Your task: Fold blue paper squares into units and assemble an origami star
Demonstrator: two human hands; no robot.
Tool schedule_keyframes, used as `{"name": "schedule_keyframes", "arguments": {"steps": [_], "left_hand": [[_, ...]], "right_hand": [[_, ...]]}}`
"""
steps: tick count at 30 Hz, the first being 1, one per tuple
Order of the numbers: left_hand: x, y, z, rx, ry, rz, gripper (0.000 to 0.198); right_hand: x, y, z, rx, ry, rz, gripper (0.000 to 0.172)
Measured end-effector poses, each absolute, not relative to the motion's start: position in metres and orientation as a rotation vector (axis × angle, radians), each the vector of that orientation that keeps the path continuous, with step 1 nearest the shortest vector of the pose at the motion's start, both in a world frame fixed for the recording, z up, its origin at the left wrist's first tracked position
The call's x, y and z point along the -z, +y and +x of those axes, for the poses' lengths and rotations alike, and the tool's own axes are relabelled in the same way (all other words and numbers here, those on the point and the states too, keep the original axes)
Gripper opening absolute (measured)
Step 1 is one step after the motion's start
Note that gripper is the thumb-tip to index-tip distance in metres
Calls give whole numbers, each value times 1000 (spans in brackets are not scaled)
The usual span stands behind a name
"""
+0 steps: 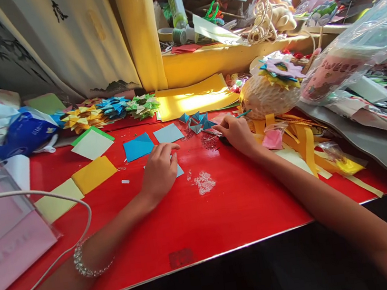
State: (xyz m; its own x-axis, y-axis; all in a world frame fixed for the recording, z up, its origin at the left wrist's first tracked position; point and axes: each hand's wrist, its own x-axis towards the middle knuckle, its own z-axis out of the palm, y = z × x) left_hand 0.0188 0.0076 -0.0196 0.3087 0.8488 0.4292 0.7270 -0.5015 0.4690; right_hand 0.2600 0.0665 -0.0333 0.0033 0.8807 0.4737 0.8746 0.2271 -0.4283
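Observation:
My left hand [159,171] rests palm down on the red table, fingers stretched loosely and apart, partly covering a light blue paper square [180,171]. Just beyond it lie a bright blue paper square [138,147] and another pale blue one [168,133]. Farther right, my right hand [238,133] has its fingers bent together at the table. A small dark object [225,140] shows under those fingers; what they hold is too hidden to name. Left of that hand sits a group of folded blue paper pieces [195,122].
Yellow [95,174] and green-white paper squares [93,147] lie left. Folded paper stars [83,118] and yellow sheets [194,98] line the back. A foam-netted round object [269,95], paper strips [309,148] and a bagged cup [336,72] crowd the right. A white cable [88,212] crosses the left arm.

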Motion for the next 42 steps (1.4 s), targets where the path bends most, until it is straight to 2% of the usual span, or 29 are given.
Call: {"name": "schedule_keyframes", "arguments": {"steps": [2, 4, 6, 8, 10, 14, 17, 19, 22, 25, 29, 35, 39, 42], "left_hand": [[23, 6, 18, -762, 1545, 2547, 25], [27, 3, 18, -578, 1643, 2606, 36], [32, -2, 20, -487, 1680, 2628, 47], [36, -7, 23, -477, 1624, 2655, 48], [37, -9, 25, -523, 1503, 2707, 43], [30, -11, 25, -755, 1212, 2887, 34], [20, -13, 22, -923, 775, 3065, 33], [15, -15, 21, -878, 457, 3139, 29], [14, -17, 20, -815, 287, 3206, 27], [16, -16, 19, -877, 500, 3311, 29], [20, -9, 16, -939, 899, 3283, 27], [17, -4, 13, -853, 891, 3244, 28], [20, -3, 11, -996, 899, 3168, 24], [23, -1, 11, -1064, 1002, 3056, 19]], "right_hand": [[33, 66, 259, 28, -1843, -1653, 31], [30, 64, 257, 64, -1834, -1662, 35], [24, 58, 251, 54, -1818, -1627, 37], [19, 50, 242, -67, -1814, -1561, 38], [17, 39, 229, -368, -1834, -1493, 42], [14, 16, 204, -1375, -1716, -1309, 56], [11, 3, 196, -1795, -1468, -1117, 58], [11, -1, 195, -1939, -1357, -1027, 50], [14, -2, 196, -1967, -1267, -983, 28], [19, 1, 197, -1831, -1156, -937, 18], [21, 5, 197, -1785, -1060, -851, 17], [21, 9, 199, -1823, -1059, -880, 14], [23, 11, 201, -1824, -1039, -909, 9], [25, 12, 202, -1794, -1087, -941, 15]]}}
